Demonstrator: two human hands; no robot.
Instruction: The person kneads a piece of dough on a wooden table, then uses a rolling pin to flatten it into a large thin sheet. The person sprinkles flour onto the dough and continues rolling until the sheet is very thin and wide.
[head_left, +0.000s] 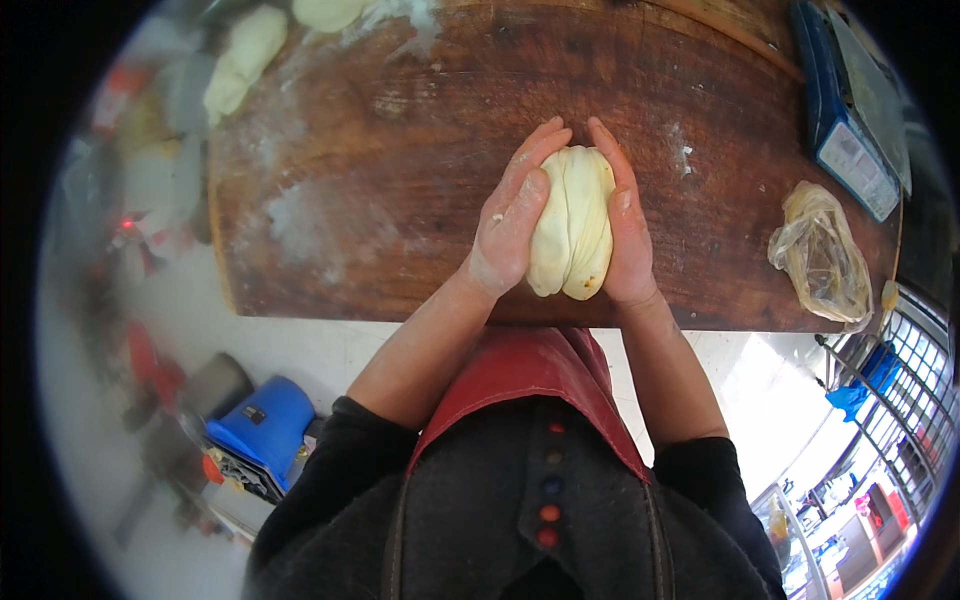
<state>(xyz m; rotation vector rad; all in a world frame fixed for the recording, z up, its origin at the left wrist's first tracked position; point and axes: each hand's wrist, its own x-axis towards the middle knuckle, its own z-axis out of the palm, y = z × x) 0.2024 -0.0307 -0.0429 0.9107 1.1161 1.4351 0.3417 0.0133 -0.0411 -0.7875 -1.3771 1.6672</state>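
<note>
A folded lump of pale dough (571, 225) is held between my two palms near the front edge of the dark wooden table (420, 172). My left hand (517, 210) presses on its left side, fingers pointing away from me. On the right side lies my right hand (626, 217), its fingers stretched forward. Folds run lengthwise along the dough, and a small brown spot shows at its near end. Both hands are dusted with flour.
More dough (247, 56) lies at the table's far left, with another piece (326, 11) beside it. White flour (307, 225) is scattered on the left. At right are a clear plastic bag (825, 255) and a blue scale-like device (847, 135). A blue bin (270, 420) stands below left.
</note>
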